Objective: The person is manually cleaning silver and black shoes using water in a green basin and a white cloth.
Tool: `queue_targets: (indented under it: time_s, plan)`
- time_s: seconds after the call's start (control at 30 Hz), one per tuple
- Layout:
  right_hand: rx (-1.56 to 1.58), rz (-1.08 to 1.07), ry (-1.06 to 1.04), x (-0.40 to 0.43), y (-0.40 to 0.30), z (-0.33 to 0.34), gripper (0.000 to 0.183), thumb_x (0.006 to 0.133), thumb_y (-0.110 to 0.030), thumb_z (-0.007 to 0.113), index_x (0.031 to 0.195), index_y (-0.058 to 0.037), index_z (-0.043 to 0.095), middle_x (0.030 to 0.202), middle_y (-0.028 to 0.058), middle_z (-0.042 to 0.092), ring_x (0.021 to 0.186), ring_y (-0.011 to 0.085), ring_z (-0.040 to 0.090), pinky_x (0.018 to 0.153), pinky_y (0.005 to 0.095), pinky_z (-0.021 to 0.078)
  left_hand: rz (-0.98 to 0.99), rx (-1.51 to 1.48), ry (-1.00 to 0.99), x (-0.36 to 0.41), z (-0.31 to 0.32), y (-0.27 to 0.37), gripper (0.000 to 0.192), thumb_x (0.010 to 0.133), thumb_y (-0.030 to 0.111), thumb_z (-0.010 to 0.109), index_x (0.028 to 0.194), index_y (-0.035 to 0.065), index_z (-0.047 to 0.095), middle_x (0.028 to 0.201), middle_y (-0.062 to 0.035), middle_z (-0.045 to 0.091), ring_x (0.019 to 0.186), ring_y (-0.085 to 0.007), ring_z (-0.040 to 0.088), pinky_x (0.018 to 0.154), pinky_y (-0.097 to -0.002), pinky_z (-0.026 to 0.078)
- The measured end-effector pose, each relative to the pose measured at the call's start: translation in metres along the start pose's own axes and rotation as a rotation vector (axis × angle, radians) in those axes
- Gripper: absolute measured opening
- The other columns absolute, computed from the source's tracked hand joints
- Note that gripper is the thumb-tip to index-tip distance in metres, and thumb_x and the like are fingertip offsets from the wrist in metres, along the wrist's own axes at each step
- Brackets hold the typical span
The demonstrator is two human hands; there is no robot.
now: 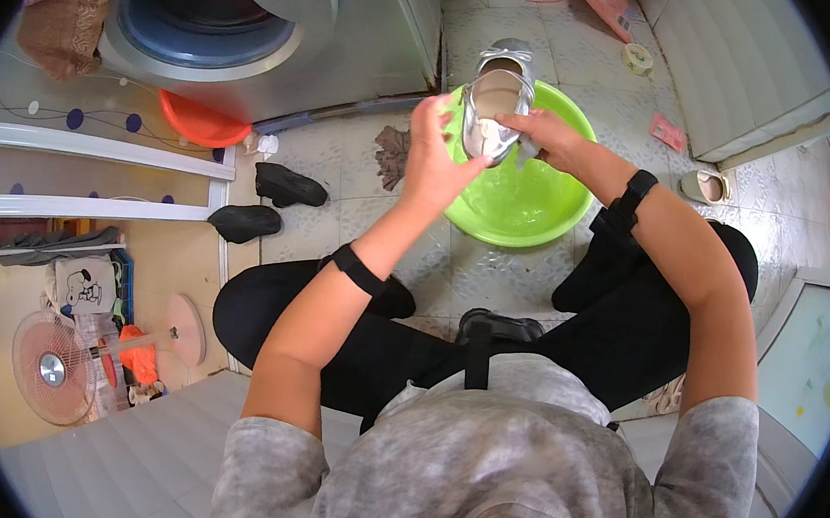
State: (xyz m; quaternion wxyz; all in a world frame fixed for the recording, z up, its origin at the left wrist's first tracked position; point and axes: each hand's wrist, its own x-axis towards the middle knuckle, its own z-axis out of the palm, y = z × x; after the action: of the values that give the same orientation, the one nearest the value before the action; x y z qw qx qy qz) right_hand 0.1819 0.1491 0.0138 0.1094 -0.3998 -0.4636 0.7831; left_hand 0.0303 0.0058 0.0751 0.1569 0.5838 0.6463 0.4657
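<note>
A silver ballet flat (500,92) with a bow at its toe and a beige insole is held over a green plastic basin (522,224). Its toe points away from me and its heel towards me. My left hand (435,153) grips the heel end from the left, thumb at the heel. From the right, my right hand (541,133) takes hold of the shoe's side, its thumb at the opening. A pale, thin thing hangs under the right fingers; I cannot tell what it is. Water shows in the basin, which stands on the tiled floor.
A washing machine (375,33) stands at the upper left, with a red basin (205,122) beside it. Two black shoes (289,186) and a crumpled brown cloth (393,157) lie left of the green basin. A beige shoe (704,187) sits at the right, below a pink packet (667,131).
</note>
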Motion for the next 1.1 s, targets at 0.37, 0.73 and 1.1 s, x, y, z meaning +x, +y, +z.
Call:
queue_targets:
  time_s: [0.37, 0.73, 1.1]
  plan:
    - [0.131, 0.014, -0.106, -0.013, -0.029, 0.031, 0.049, 0.078, -0.035, 0.069, 0.117, -0.0088, 0.055, 0.108, 0.0048, 0.059, 0.095, 0.013, 0.056, 0.07, 0.0296, 0.0471, -0.722, -1.057, -0.198, 0.011, -0.01, -0.032, 0.043, 0.08, 0.004, 0.064, 0.119, -0.0006, 0.048, 0.107, -0.0127, 0.06, 0.098, -0.0198, 0.06, 0.083, -0.0325, 0.051]
    - [-0.384, -0.133, -0.096, -0.016, -0.026, 0.045, 0.045, 0.075, -0.027, 0.069, 0.113, -0.005, 0.059, 0.099, 0.0067, 0.061, 0.086, 0.0137, 0.057, 0.069, 0.0262, 0.0447, -0.601, -1.064, -0.015, 0.004, -0.001, -0.023, 0.047, 0.078, 0.005, 0.064, 0.116, 0.0027, 0.036, 0.108, -0.0129, 0.053, 0.093, -0.0219, 0.06, 0.08, -0.0353, 0.053]
    - [-1.069, -0.266, 0.045, -0.028, -0.026, 0.06, 0.045, 0.09, -0.041, 0.045, 0.101, -0.0011, 0.062, 0.092, 0.02, 0.063, 0.085, 0.0323, 0.061, 0.076, 0.0426, 0.0478, -0.403, -0.192, 0.125, -0.002, 0.005, -0.021, 0.043, 0.075, 0.015, 0.07, 0.107, 0.0032, 0.043, 0.094, -0.0137, 0.061, 0.081, -0.0208, 0.062, 0.072, -0.0329, 0.048]
